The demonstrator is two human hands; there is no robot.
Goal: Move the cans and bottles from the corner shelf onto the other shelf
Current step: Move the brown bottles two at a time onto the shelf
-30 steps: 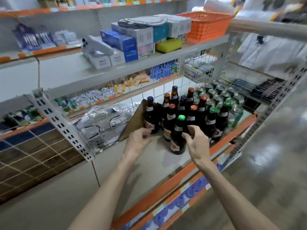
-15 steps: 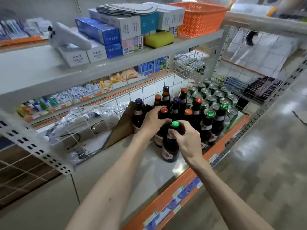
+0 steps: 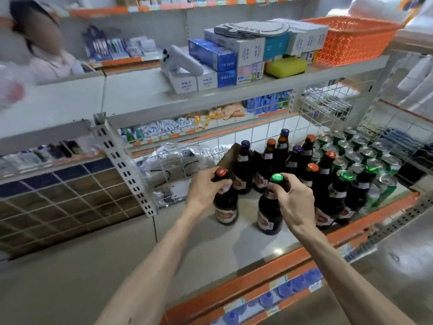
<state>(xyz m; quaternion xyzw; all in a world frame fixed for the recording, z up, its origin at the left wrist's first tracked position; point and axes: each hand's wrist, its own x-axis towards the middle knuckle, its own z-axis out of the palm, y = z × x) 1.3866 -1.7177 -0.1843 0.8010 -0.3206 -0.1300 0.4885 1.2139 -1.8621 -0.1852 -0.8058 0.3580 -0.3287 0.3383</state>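
Gripping bottle necks, both hands (image 3: pixel 206 188) (image 3: pixel 294 202)

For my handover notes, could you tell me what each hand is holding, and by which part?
Left hand: red-capped bottle, by the neck below the cap. Right hand: green-capped bottle, also at the neck.

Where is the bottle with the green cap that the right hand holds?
In the head view, the green-capped bottle stands near the shelf's front edge, right of centre, gripped at its neck by the right hand, beside the red-capped bottle held by the left hand.
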